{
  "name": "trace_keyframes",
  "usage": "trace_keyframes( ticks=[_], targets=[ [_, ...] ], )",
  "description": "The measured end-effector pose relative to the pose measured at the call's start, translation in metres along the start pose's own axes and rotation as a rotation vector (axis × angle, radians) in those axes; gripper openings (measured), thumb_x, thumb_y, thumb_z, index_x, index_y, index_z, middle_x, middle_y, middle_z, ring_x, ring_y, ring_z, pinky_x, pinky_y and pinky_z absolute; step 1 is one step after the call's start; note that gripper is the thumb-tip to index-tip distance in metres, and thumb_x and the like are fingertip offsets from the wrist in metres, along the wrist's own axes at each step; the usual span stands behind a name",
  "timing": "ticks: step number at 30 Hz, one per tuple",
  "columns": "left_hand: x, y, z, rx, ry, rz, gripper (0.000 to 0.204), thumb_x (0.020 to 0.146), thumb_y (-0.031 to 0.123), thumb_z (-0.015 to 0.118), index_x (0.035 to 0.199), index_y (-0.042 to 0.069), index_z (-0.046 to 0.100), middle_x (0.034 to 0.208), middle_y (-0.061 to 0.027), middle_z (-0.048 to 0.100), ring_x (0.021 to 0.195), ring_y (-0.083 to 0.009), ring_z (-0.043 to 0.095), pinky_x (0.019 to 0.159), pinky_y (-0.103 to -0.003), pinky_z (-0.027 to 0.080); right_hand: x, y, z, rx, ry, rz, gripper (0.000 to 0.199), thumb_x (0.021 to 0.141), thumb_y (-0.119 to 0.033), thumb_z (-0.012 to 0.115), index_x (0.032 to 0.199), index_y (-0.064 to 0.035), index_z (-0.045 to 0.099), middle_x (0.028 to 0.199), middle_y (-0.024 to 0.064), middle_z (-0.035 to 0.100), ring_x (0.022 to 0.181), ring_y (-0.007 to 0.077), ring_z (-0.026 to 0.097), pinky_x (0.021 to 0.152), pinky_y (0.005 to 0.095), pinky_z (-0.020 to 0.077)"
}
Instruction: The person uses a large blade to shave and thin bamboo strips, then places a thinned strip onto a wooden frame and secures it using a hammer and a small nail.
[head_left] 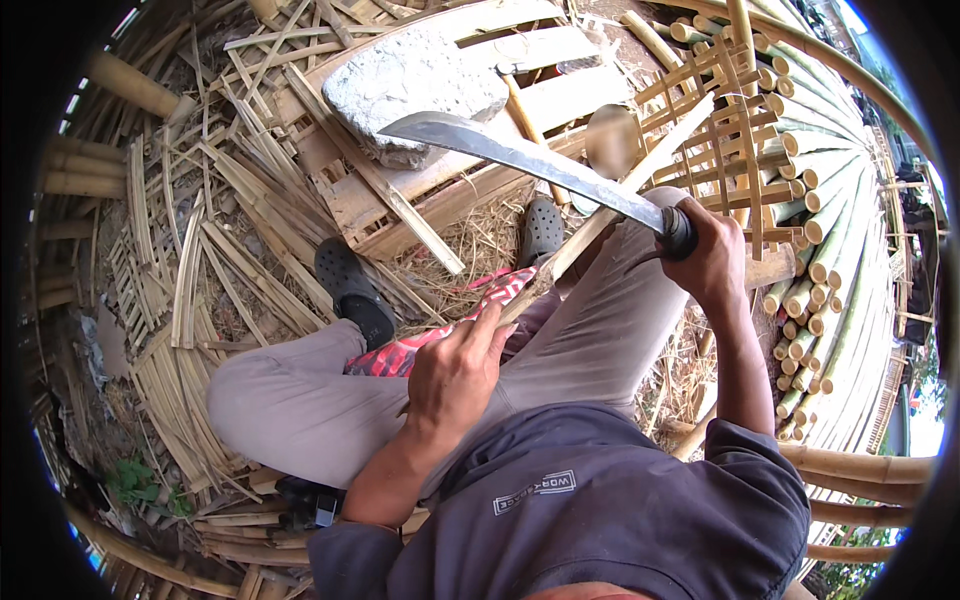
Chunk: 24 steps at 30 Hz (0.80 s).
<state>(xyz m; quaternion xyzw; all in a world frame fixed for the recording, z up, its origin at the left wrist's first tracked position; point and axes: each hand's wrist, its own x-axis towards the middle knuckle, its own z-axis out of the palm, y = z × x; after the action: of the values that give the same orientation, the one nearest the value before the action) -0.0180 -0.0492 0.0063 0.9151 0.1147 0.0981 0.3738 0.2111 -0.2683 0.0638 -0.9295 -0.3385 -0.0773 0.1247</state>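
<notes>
My right hand (pixel 708 250) is closed around the dark handle of a machete (pixel 530 158), held above my right knee. Its long, curved blade points to the far left and crosses over a split bamboo strip (pixel 582 242) in the view; whether they touch I cannot tell. That strip slants from my left hand (pixel 455 372) up to the far right, past my right knee. My left fingers are closed around its near end, beside a red and white patterned cloth (pixel 395 357) between my legs. Part of the strip's near end is hidden under the hand.
A white, rough stone block (pixel 410 85) rests on a low slatted wooden platform (pixel 535 45) ahead. Split bamboo strips (pixel 265 215) litter the left side. Stacked bamboo poles (pixel 835 205) and a bamboo lattice (pixel 735 150) stand at right. My feet wear dark clogs (pixel 352 290).
</notes>
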Motion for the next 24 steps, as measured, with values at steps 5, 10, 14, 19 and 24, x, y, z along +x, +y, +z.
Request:
trace_keyframes(
  ticks=[5,10,14,19,24],
  targets=[
    [0.004,0.010,-0.006,0.000,0.043,0.046,0.033,0.090,0.015,0.072,0.116,-0.006,0.066,0.090,-0.0225,0.072,0.074,-0.0372,0.071,0.060,-0.042,0.056,0.009,0.001,-0.016,-0.052,0.080,-0.044,0.025,0.065,-0.014,0.078,0.086,-0.0099,0.064,0.072,0.0133,0.066,0.066,0.0358,0.066,0.060,0.0448,0.0522],
    [0.006,0.012,-0.009,-0.007,0.059,0.056,0.033,0.091,0.015,0.071,0.116,-0.006,0.065,0.089,-0.0224,0.071,0.074,-0.0371,0.071,0.059,-0.042,0.056,0.009,0.011,-0.013,-0.092,0.060,-0.026,0.031,0.060,-0.012,0.078,0.088,-0.0115,0.065,0.075,0.0118,0.067,0.067,0.0342,0.067,0.063,0.0439,0.0530],
    [0.004,0.013,-0.010,-0.016,0.075,0.076,0.032,0.092,0.015,0.070,0.116,-0.005,0.065,0.089,-0.0224,0.071,0.074,-0.0372,0.071,0.059,-0.042,0.057,0.009,0.011,-0.016,-0.116,0.128,-0.079,0.033,0.060,-0.012,0.078,0.091,-0.0117,0.066,0.075,0.0101,0.067,0.067,0.0330,0.067,0.063,0.0431,0.0536],
    [0.004,0.015,-0.014,-0.020,0.085,0.071,0.030,0.092,0.014,0.070,0.115,-0.004,0.065,0.089,-0.0215,0.072,0.076,-0.0371,0.072,0.060,-0.042,0.057,0.018,0.014,-0.020,-0.151,0.173,-0.112,0.033,0.061,-0.013,0.078,0.092,-0.0116,0.066,0.074,0.0096,0.067,0.067,0.0322,0.067,0.063,0.0428,0.0540],
    [-0.015,0.004,-0.026,0.050,0.069,0.020,0.027,0.091,0.011,0.071,0.113,-0.003,0.066,0.093,-0.0207,0.072,0.078,-0.0368,0.072,0.062,-0.042,0.057,0.049,0.047,-0.048,-0.406,0.227,0.234,0.021,0.090,-0.030,0.068,0.090,-0.0093,0.065,0.070,0.0135,0.068,0.068,0.0346,0.069,0.065,0.0461,0.0527]
  ],
)
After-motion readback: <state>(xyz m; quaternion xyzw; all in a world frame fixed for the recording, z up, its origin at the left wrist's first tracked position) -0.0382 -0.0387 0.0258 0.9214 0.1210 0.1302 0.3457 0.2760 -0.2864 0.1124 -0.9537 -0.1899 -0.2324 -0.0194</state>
